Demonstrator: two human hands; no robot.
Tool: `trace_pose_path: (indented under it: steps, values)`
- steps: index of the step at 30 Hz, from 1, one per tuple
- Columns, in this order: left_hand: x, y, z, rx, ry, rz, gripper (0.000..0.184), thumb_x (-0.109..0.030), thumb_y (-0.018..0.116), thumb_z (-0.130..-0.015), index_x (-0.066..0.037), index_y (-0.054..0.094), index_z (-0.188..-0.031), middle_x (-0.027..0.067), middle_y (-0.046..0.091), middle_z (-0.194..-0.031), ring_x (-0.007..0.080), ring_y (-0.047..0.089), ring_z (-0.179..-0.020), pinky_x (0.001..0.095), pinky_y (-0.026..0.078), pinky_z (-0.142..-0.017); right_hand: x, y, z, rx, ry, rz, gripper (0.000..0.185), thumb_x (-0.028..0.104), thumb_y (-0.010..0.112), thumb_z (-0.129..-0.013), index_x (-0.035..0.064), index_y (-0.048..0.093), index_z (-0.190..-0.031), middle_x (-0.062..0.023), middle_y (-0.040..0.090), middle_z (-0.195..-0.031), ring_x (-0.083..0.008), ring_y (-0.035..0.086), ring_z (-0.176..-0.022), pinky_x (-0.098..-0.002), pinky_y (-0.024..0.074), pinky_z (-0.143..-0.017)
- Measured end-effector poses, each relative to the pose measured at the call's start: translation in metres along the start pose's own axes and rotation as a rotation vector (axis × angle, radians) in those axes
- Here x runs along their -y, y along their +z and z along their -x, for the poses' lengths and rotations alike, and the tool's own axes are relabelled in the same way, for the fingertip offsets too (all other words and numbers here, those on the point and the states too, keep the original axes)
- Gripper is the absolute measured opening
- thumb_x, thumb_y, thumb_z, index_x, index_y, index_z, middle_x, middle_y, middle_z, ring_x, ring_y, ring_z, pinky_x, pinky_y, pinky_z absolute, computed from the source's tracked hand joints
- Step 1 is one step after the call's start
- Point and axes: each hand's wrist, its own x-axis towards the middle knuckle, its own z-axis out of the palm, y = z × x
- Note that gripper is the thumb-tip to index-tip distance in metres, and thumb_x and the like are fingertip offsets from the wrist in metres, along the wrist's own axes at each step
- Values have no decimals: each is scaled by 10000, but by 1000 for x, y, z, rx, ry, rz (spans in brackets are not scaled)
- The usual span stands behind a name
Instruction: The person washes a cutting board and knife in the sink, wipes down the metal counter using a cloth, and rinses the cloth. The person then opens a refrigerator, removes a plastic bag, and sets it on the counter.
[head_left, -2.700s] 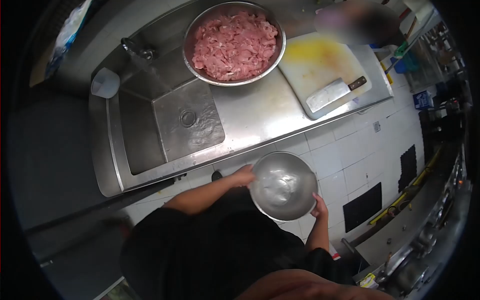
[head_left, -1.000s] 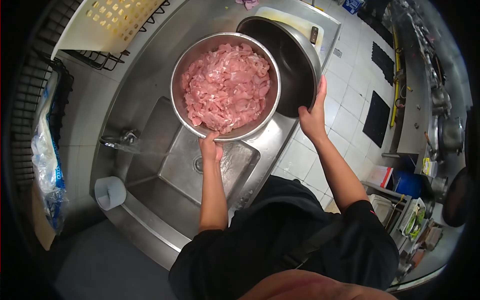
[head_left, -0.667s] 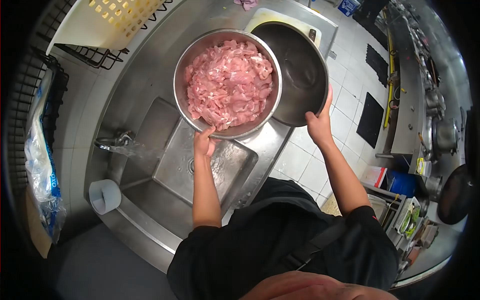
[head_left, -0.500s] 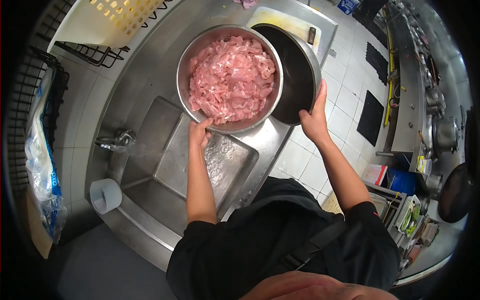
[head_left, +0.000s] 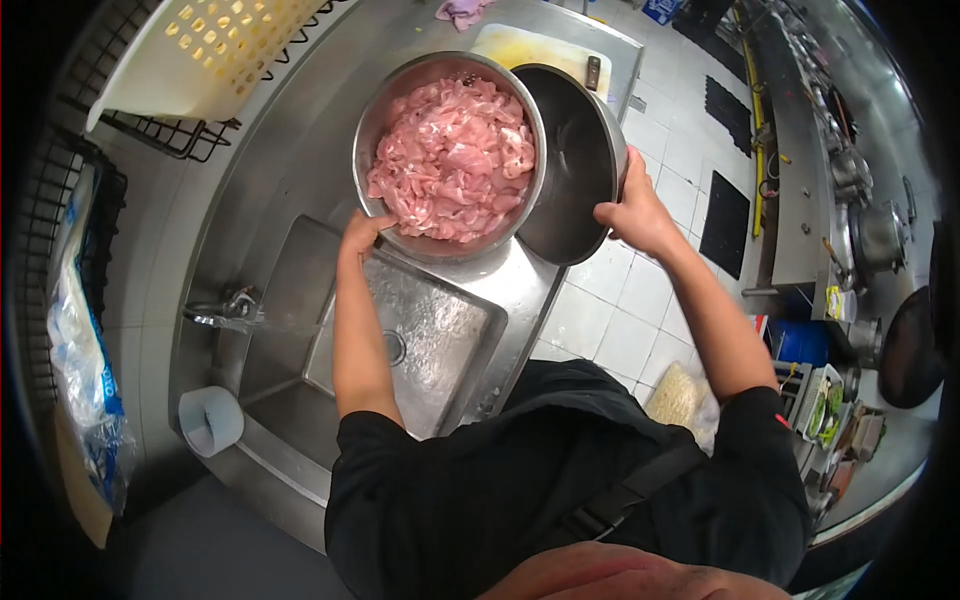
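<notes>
I note: left hand pinches meat bowl by its rim, beyond sink; right hand pinches dark bowl, beyond and right of sink. Step, I judge: steadying both bowls; next move calls for firm grips.

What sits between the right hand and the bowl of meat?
The second metal bowl: the right hand holds its rim, and the bowl of meat overlaps its other side in the head view.

The meat is pink, its bowl silvery grey.
</notes>
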Motion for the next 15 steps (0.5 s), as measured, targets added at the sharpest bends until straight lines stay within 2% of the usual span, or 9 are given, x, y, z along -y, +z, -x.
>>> trace_pose_path:
  steps: [2, 4, 5, 6, 8, 10, 11, 13, 15]
  values:
    - [-10, -8, 4, 110, 31, 93, 809, -77, 782, -668, 49, 348, -1340, 164, 535, -1256, 297, 580, -1079, 399, 446, -943, 3, -5, -6, 39, -14, 99, 966, 224, 695, -694, -62, 122, -1417, -344, 437, -1256, -423, 536, -1111, -384, 472, -916]
    - [-29, -18, -2, 198, 66, 163, 752, -51, 766, -669, 46, 385, -1311, 162, 543, -1234, 290, 580, -1083, 412, 450, -943, 24, -25, -19, 207, 39, 146, 894, 311, 715, -701, -141, 234, -1304, -335, 519, -1171, -397, 574, -1063, -357, 483, -889]
    - [-42, -24, -8, 209, 69, 166, 752, -51, 766, -669, 46, 385, -1311, 162, 543, -1234, 290, 580, -1083, 412, 450, -943, 18, -26, -32, 190, 25, 181, 833, 305, 707, -735, -72, 244, -1317, -246, 583, -1093, -282, 609, -947, -415, 513, -689]
    - [-58, -30, -14, 205, 73, 113, 752, -63, 751, -687, 53, 377, -1329, 173, 538, -1248, 295, 568, -1109, 406, 440, -957, 26, -30, -36, 184, 30, 184, 833, 305, 707, -735, -72, 244, -1317, -246, 583, -1093, -282, 609, -947, -415, 513, -689]
    - [-85, -26, -16, 200, 80, 68, 753, -76, 736, -705, 60, 368, -1348, 185, 534, -1261, 299, 556, -1136, 401, 431, -971, 48, -33, -37, 239, 198, 2, 873, 331, 692, -740, -78, 205, -1338, -226, 587, -1101, -274, 594, -996, -416, 523, -690]
    - [-114, -7, -17, -157, 242, -185, 706, -150, 691, -768, 77, 380, -1360, 214, 574, -1228, 310, 559, -1140, 352, 416, -980, 54, -35, -46, 255, 215, -65, 903, 304, 680, -735, -37, 158, -1389, -199, 559, -1149, -285, 580, -1014, -426, 537, -669]
    - [-115, -6, -22, -162, 235, -185, 706, -150, 691, -768, 77, 380, -1360, 214, 574, -1228, 310, 559, -1140, 352, 416, -980, 59, -36, -51, 294, 199, -68, 916, 281, 671, -732, 6, 127, -1416, -190, 547, -1160, -290, 584, -994, -423, 544, -657]
    - [-115, -6, -33, -179, 291, -354, 703, -279, 635, -847, 85, 354, -1378, 245, 535, -1287, 303, 522, -1203, 337, 406, -988, 67, -40, -58, 341, 176, -73, 935, 259, 662, -729, 50, 95, -1443, -181, 536, -1171, -295, 588, -975, -420, 551, -646]
    - [-94, -4, -46, -191, 319, -345, 698, -321, 623, -862, 88, 368, -1367, 251, 525, -1297, 303, 511, -1218, 338, 398, -995, 71, -42, -62, 485, 232, -41, 1115, 254, 668, -697, -6, -104, -1458, -234, 497, -1252, -320, 583, -1053, -448, 565, -697]
